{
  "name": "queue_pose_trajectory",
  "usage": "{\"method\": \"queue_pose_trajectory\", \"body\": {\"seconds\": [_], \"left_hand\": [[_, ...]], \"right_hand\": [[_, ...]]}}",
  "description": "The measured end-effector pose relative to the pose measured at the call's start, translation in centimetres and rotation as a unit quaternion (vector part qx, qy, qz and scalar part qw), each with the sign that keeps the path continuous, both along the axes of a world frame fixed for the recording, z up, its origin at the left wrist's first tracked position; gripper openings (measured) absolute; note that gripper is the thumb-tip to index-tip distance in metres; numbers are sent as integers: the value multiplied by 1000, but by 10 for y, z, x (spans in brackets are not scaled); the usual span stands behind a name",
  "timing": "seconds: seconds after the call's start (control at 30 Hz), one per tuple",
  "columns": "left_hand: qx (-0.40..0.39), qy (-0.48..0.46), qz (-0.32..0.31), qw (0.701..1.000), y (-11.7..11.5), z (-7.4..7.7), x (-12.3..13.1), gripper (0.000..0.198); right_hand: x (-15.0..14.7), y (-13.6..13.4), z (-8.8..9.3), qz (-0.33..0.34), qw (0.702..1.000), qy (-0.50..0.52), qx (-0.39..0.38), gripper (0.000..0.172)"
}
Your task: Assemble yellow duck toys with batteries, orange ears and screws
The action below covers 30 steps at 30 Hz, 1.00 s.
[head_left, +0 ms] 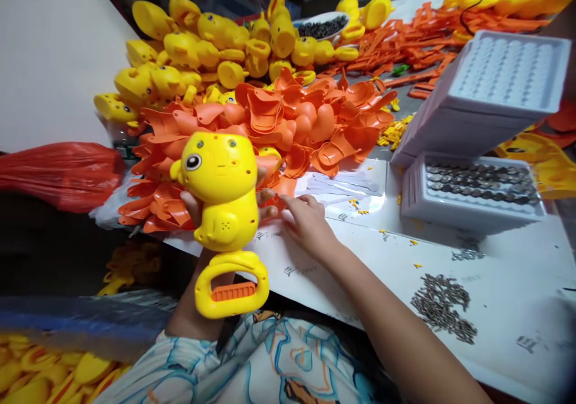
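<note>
My left hand (191, 209) grips a yellow duck-shaped toy (229, 221) from behind, with fingers showing on both sides of its body. The toy has a printed eye, small holes in its side, and a looped handle with an orange ridged insert at the bottom. It is held upright, above the table's near edge. My right hand (310, 224) is just right of the toy, near the pile of orange bill-shaped parts (310, 122). Its fingers are apart and reach toward the left fingertips. Whether it touches an orange part I cannot tell.
Yellow duck toys (193, 50) heap up at the back left. Stacked white trays (472, 200) stand on the right, the lower one holding round metal pieces. A pile of screws (443, 308) lies on the white table (360, 260). A red plastic bag (63, 173) is at left.
</note>
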<state>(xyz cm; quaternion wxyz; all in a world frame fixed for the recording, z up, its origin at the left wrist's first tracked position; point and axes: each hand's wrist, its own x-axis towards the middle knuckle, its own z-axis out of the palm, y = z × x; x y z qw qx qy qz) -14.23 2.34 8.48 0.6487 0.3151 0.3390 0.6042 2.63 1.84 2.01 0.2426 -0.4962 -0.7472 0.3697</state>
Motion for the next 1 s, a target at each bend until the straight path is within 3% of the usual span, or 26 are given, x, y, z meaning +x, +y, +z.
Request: {"method": "queue_pose_trajectory", "body": {"seconds": [0.13,0.27,0.37,0.43,0.53,0.63,0.73,0.8,0.93,1.0], "left_hand": [[40,27,70,996,-23,-15,-3,87],[44,32,-5,999,-31,-20,-2,85],[30,16,-52,998,-26,-15,-5,82],[33,4,-48,998,-21,-9,-3,81],[38,-3,-51,998,-14,-6,8,81],[-17,-7,-119,993,-10,-7,28,87],[-77,-27,-209,975,-4,-8,49,90],[-76,-37,-251,964,1,-7,61,86],[-69,-49,-274,958,9,-6,78,55],[-80,-42,-264,960,9,-10,83,50]], "right_hand": [[2,3,-2,12,998,55,-10,31],[18,0,-6,44,978,202,-21,42],[35,-3,-1,12,926,367,-88,42],[46,-4,8,-40,878,457,-135,43],[62,-3,26,-128,794,576,-146,76],[75,-2,40,-174,755,608,-175,89],[86,-1,46,-165,739,620,-205,90],[90,-1,47,-150,738,632,-183,88],[93,1,45,-133,777,606,-105,91],[91,3,41,-166,786,591,-71,88]]}}
